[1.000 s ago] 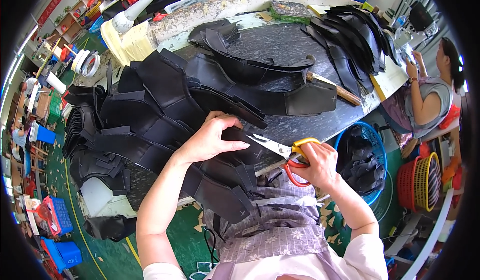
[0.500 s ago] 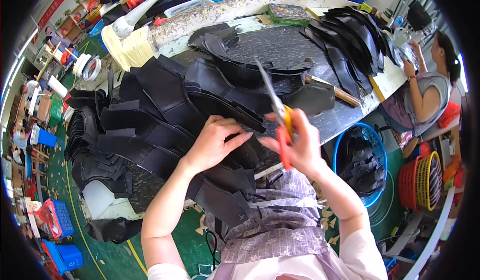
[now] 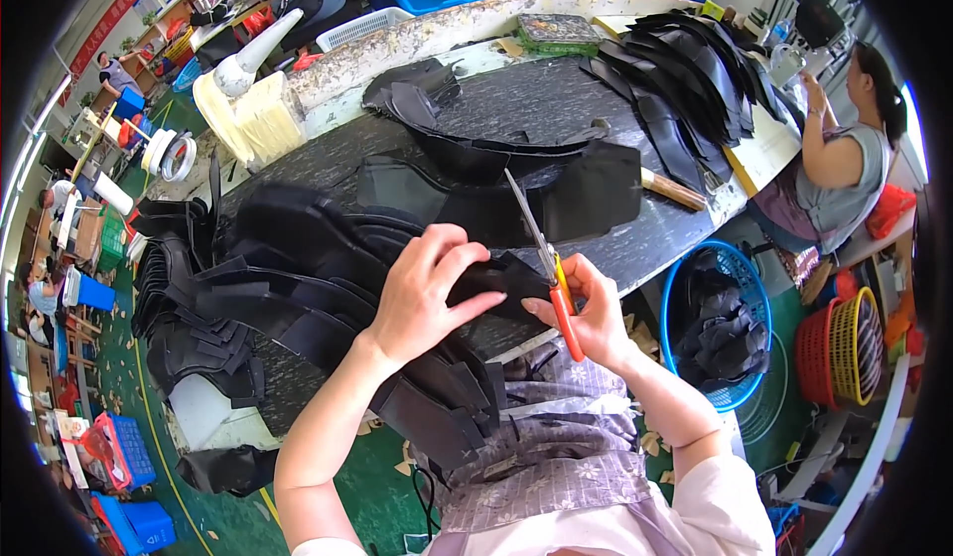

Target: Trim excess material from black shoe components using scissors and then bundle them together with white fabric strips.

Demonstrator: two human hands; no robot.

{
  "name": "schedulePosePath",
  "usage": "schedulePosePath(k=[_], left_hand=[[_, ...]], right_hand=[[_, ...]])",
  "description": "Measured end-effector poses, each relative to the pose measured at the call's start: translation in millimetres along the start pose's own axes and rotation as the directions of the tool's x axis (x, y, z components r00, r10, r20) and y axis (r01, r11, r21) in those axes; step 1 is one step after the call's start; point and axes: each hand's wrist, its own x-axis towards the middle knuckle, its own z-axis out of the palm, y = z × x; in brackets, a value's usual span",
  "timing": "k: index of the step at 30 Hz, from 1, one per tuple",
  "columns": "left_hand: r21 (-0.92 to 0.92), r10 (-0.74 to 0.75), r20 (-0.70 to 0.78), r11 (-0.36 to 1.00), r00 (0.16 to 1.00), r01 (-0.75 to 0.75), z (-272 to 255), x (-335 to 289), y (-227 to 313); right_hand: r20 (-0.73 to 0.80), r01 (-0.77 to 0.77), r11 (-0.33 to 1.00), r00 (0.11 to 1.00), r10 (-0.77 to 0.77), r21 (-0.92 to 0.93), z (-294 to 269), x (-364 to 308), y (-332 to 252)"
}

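Note:
My left hand point(image 3: 422, 293) is closed on a black leather-like piece point(image 3: 511, 276), which runs out between its thumb and fingers toward my right hand. My right hand point(image 3: 588, 316) grips scissors point(image 3: 562, 310) with orange and yellow handles, their blades angled up and away to the left. The handles are beside the right end of the held piece; whether its fingertips touch that piece is unclear. Layered black pieces point(image 3: 283, 308) are heaped under and left of my left hand. Just beyond the blades, a wide black piece point(image 3: 596, 199) lies flat, with a curved stack point(image 3: 476, 159) behind it.
A wooden-handled tool point(image 3: 675, 191) rests on the dark tabletop point(image 3: 541, 84). Fanned black pieces point(image 3: 685, 89) cover the far right. A blue basket point(image 3: 717, 397) of black pieces stands right of me. A co-worker point(image 3: 844, 169) sits beyond it. A yellow-wrapped roll point(image 3: 253, 119) is at the far left.
The black piece between my hands has come up, and the scissors have tilted leftward. Beyond them, a wide piece now lies spread out. The heap's upper layers at left have shifted and look blurred.

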Motion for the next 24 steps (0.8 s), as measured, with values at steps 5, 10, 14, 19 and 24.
schedulePosePath(k=[5,10,14,19,24], left_hand=[[-0.057,-0.057,0.369,0.995,0.928,0.084,0.9,4.9,-10.4],[-0.166,-0.093,0.426,0.97,0.9,0.179,0.2,3.6,-18.7],[-0.245,-0.153,0.469,0.924,0.87,0.295,-4.5,3.9,-20.3],[-0.303,-0.155,0.491,0.892,0.857,0.335,-3.7,4.2,-24.5],[-0.305,-0.202,0.484,0.873,0.851,0.381,-3.7,1.1,-26.1]], right_hand=[[0.037,0.265,0.833,0.958,-0.283,-0.485,-44.0,-10.8,-4.5],[0.252,0.396,0.572,0.915,-0.317,-0.718,-76.8,-16.6,-21.3],[0.305,0.439,0.435,0.888,-0.345,-0.786,-77.1,-28.5,2.8],[0.285,0.428,0.458,0.893,-0.348,-0.779,-70.9,-34.9,6.7],[0.229,0.4,0.455,0.894,-0.386,-0.796,-74.9,-36.8,4.9]])
